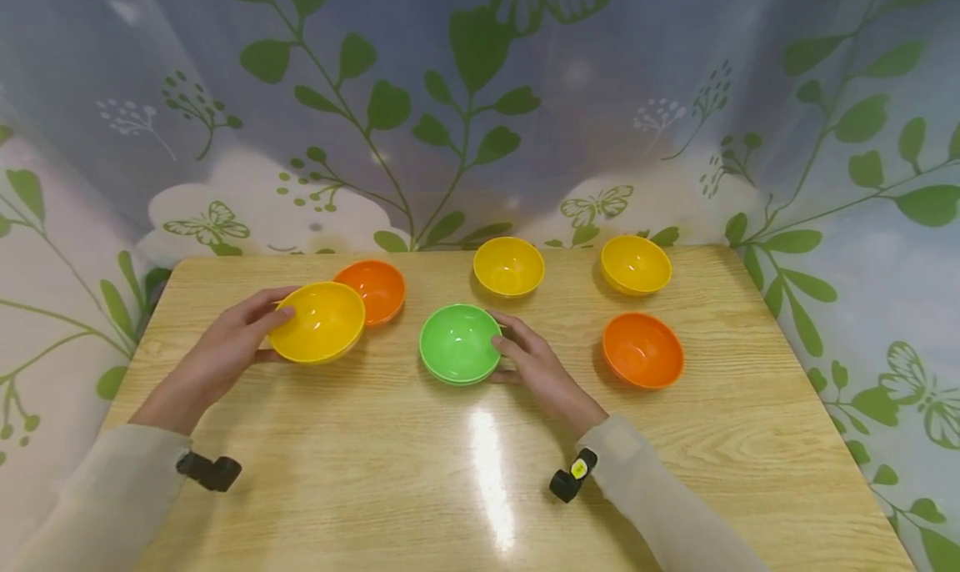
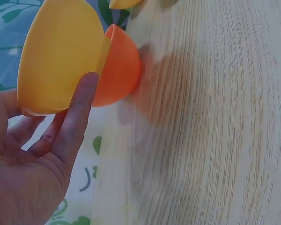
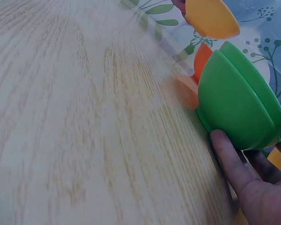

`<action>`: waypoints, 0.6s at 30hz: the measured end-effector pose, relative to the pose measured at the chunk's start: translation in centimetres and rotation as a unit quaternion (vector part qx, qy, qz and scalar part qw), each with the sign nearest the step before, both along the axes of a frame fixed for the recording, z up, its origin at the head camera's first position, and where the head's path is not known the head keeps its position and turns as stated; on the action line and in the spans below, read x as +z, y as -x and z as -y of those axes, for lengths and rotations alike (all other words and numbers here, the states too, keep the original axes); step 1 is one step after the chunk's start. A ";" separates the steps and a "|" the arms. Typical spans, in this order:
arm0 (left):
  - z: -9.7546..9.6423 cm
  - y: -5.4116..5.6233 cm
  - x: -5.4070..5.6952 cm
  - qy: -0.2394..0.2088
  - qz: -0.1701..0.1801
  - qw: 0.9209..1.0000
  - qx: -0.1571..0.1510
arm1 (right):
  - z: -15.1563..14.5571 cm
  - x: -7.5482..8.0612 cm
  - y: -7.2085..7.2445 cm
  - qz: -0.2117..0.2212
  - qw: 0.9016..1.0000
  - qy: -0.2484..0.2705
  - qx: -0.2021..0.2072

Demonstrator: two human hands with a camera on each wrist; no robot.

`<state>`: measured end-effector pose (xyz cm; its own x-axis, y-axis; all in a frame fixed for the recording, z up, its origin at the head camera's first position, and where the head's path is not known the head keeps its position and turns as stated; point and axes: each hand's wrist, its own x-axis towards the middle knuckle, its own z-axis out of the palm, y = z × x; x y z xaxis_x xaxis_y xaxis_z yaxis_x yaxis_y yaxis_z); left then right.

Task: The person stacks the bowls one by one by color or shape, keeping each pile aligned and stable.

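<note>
My left hand [image 1: 238,334] grips a yellow bowl [image 1: 318,323] by its left rim, with the thumb over the edge. In the right wrist view that yellow bowl [image 3: 211,18] hangs above the table. Just behind it an orange bowl [image 1: 377,288] stands on the table, partly covered by the yellow one in the head view. Near the middle, my right hand [image 1: 538,370] holds two nested green bowls [image 1: 459,344] from their right side. The double rim of the green bowls [image 3: 239,98] shows in the right wrist view.
Two yellow bowls, one behind the green pair [image 1: 509,268] and one farther right [image 1: 636,266], stand along the back edge. Another orange bowl [image 1: 642,351] sits at the right. The wooden table [image 1: 360,480] backs onto a leaf-patterned curtain [image 1: 525,172].
</note>
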<state>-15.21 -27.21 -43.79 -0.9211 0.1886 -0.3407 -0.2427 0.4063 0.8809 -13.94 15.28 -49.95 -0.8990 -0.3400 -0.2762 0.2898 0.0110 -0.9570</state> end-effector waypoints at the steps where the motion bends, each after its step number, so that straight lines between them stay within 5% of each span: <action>1: -0.1 0.0 0.0 -0.001 0.001 1.000 0.000 | 0.0 0.0 0.0 0.000 1.000 0.000 0.000; 18: -2.4 0.8 0.9 -0.006 0.001 1.000 -0.010 | 0.1 0.0 -0.1 0.003 1.000 -0.003 -0.005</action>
